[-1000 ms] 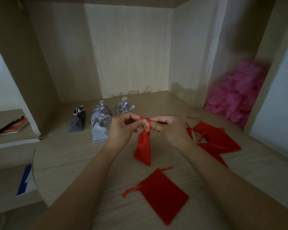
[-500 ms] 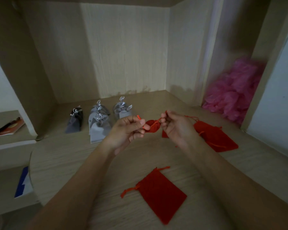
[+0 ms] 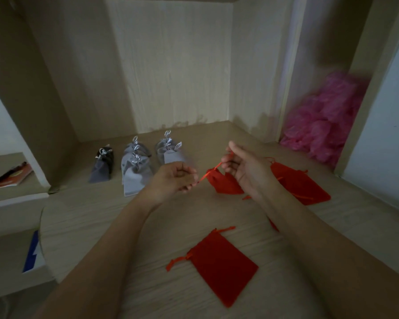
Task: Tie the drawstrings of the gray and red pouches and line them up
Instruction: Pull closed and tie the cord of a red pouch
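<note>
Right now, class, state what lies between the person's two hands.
In the head view, a red drawstring stretches from the left hand to the right hand, and a red pouch hangs on it nearer the right.

Light wooden desk (image 3: pixel 101 217), tied gray pouches (image 3: pixel 136 171) at back, flat red pouches (image 3: pixel 221 265) nearer.

Left hand (image 3: pixel 174 178), right hand (image 3: pixel 247 170): curled fingers (image 3: pixel 226 162).
</note>
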Demonstrator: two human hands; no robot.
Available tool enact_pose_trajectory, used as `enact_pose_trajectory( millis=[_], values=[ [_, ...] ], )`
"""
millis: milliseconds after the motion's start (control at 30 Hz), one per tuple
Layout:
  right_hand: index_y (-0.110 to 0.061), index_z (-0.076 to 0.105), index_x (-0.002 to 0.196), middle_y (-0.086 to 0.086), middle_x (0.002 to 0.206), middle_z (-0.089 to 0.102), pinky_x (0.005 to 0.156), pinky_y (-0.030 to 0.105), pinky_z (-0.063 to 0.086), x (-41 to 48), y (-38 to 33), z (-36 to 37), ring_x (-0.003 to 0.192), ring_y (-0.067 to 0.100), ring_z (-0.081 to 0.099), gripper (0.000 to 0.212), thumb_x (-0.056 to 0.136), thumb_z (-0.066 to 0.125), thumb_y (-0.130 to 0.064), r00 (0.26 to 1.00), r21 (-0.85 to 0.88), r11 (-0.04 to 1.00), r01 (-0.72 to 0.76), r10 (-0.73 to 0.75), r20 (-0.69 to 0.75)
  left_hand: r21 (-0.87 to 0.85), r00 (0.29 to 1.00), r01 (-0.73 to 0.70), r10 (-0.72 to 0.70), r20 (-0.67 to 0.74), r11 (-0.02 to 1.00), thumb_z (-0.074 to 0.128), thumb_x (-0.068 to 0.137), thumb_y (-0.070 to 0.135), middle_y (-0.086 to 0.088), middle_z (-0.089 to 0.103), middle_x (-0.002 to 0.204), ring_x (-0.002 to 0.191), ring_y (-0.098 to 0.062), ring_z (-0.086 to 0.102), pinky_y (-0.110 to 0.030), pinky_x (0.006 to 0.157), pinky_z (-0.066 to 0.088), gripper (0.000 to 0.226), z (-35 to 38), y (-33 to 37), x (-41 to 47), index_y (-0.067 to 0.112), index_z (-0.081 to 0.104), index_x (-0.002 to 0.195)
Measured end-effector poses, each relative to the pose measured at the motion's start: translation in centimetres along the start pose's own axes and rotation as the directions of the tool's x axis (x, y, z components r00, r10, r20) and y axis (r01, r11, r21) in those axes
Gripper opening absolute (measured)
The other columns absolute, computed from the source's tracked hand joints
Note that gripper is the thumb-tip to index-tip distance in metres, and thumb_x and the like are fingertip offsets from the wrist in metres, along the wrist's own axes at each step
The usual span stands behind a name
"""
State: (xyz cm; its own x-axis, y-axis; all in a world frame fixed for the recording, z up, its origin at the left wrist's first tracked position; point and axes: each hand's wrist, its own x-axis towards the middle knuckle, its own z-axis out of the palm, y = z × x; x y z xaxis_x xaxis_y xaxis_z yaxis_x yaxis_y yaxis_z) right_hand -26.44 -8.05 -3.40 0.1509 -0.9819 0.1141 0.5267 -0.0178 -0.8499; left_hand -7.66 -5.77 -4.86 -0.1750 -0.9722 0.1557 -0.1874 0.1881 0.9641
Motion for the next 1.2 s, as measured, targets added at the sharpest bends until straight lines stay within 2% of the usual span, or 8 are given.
enact_pose_trajectory(
  millis=[167,300,433,600,700,900,1100,1200],
  values=[
    [-0.012,0.056,0.077,-0.001,0.056,0.062,0.05,0.015,0.047,0.0,0.4,0.3,0.048,0.008,0.057,0.012,0.087,0.063,-0.013,0.996,-0.163,0.984,0.07,-0.06,0.065,0.266,0.996,-0.071,0.052,0.078,0.961,0.069,0.082,0.016,0.01,0.055,0.052,0.051,-0.001,0.047,-0.013,0.052,0.037,0.01,0.3,-0.2,-0.4,0.014,0.067,0.073],
    [-0.017,0.063,0.076,-0.003,0.067,0.064,0.059,0.013,0.047,0.0,0.6,-0.6,0.058,0.002,0.058,0.023,0.07,0.079,-0.002,0.979,-0.551,0.809,0.205,-0.166,0.12,0.081,0.997,-0.077,0.075,0.03,0.994,0.06,0.088,0.02,0.008,0.049,0.059,0.058,-0.003,0.043,-0.014,0.056,0.035,0.015,0.1,0.5,-0.5,0.013,0.064,0.075],
    [-0.017,0.068,0.083,-0.007,0.071,0.065,0.062,0.01,0.044,-0.1,1.4,-0.4,0.06,-0.006,0.058,0.026,0.066,0.082,-0.003,0.968,-0.716,0.652,0.252,-0.162,0.193,-0.001,0.998,-0.057,0.057,-0.009,0.998,0.058,0.087,0.022,0.017,0.056,0.061,0.06,0.001,0.042,-0.015,0.058,0.033,0.015,0.4,0.5,-0.4,0.011,0.067,0.083],
    [-0.008,0.075,0.089,0.0,0.076,0.068,0.069,0.018,0.045,-0.2,2.6,0.1,0.071,0.006,0.059,0.023,0.068,0.082,-0.009,0.953,-0.806,0.51,0.3,-0.192,0.233,-0.138,0.999,-0.05,0.051,0.003,0.989,0.059,0.079,0.028,0.004,0.049,0.059,0.058,-0.005,0.042,-0.016,0.056,0.034,0.023,0.3,0.4,-0.3,0.009,0.071,0.085],
    [-0.005,0.075,0.081,0.007,0.076,0.07,0.068,0.024,0.044,-0.3,2.4,0.4,0.071,0.01,0.058,0.017,0.067,0.082,-0.01,0.935,-0.848,0.405,0.343,-0.238,0.264,-0.138,0.999,-0.05,0.051,0.006,0.989,0.058,0.082,0.027,-0.006,0.059,0.073,0.064,-0.006,0.05,-0.019,0.062,0.039,0.019,0.3,0.2,-0.1,0.018,0.074,0.084],
    [0.0,0.074,0.08,-0.017,0.057,0.047,0.057,0.01,0.036,-0.8,2.2,1.3,0.053,-0.004,0.05,0.02,0.066,0.083,-0.011,0.907,-0.888,0.239,0.394,-0.256,0.334,-0.084,0.997,-0.083,0.081,-0.019,0.993,0.049,0.094,0.009,0.008,0.068,0.07,0.067,0.0,0.061,-0.012,0.065,0.05,0.017,0.8,0.0,0.0,0.007,0.064,0.086],
    [-0.006,0.074,0.079,0.0,0.065,0.056,0.059,0.023,0.034,-0.8,2.2,1.4,0.064,0.013,0.048,0.022,0.074,0.077,-0.027,0.908,-0.93,0.018,0.367,-0.224,0.354,-0.117,0.993,-0.111,0.106,-0.046,0.987,0.048,0.095,0.007,0.006,0.068,0.068,0.067,-0.002,0.061,-0.013,0.066,0.05,0.02,0.9,0.2,-0.1,0.006,0.065,0.086],
    [-0.015,0.077,0.077,0.005,0.072,0.058,0.064,0.028,0.034,-0.4,2.5,1.0,0.069,0.016,0.051,0.012,0.074,0.077,-0.027,0.905,-0.919,0.062,0.389,-0.21,0.369,-0.121,0.994,-0.097,0.089,-0.065,0.988,0.049,0.094,0.007,0.006,0.068,0.069,0.067,-0.001,0.06,-0.013,0.066,0.05,0.018,0.5,0.2,-0.1,0.006,0.067,0.089]
  ],
)
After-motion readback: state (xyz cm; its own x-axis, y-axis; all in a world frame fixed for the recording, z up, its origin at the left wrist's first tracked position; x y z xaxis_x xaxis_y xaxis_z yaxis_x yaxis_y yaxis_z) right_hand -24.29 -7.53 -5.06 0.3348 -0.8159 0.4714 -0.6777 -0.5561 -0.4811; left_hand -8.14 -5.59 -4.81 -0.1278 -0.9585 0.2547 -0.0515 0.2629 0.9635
